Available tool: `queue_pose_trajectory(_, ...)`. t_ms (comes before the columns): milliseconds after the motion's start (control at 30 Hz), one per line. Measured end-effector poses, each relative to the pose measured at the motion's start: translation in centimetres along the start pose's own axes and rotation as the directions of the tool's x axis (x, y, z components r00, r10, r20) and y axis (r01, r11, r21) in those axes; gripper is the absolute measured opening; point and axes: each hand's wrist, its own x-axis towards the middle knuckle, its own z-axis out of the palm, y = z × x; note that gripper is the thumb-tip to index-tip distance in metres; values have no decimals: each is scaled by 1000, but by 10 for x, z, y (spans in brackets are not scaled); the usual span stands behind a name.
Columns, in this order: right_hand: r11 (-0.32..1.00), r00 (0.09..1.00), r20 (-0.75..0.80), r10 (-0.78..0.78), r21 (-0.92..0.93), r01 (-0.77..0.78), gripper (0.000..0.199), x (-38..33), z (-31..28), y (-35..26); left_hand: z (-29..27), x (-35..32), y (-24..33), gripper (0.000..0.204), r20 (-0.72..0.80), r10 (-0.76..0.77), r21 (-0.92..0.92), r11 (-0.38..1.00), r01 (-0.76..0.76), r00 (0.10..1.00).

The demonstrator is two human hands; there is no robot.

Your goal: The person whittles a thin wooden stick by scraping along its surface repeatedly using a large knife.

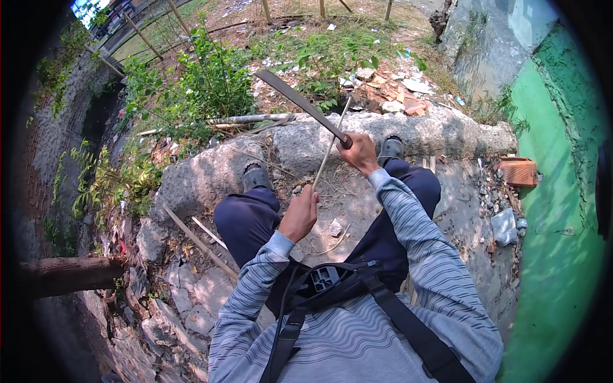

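Note:
My right hand is closed round the dark handle of a machete, whose long blade points away to the upper left. In my left hand the fingers grip the near end of a thin pale stick, which slants up and to the right. Blade and stick cross just left of my right hand; whether they touch I cannot tell. Between my legs a small curved twig lies on the concrete. Beside my left leg rest a longer brown stick and a short pale stick.
My shoes are against a rough concrete ledge. Beyond it are leafy shrubs and scattered rubble. A green wall stands on the right, with an orange-brown block at its foot. A thick log juts in from the left.

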Motion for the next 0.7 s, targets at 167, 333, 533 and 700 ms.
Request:
queue_pose_trajectory(167, 984, 982, 73, -174, -34, 177, 20, -20, -4, -21, -7, 5, 4, 15, 32, -59, 77, 995, 56, 998)
queue_pose_trajectory(333, 996, 993, 80, 92, -4, -92, 22, 9, -7, 9, -4, -16, 5, 15, 42, -87, 64, 994, 84, 995)
queue_pose_trajectory(533, 986, 987, -36, 156, 66, -154, 33, 12, -5, 13, -7, -16, 1, 15, 53, -102, 57, 993, 99, 993)
queue_pose_trajectory(700, 871, 984, 53, 171, 459, -176, 25, 8, -8, -4, -9, -10, 3, 16, 35, -86, -6, 996, 86, 996)
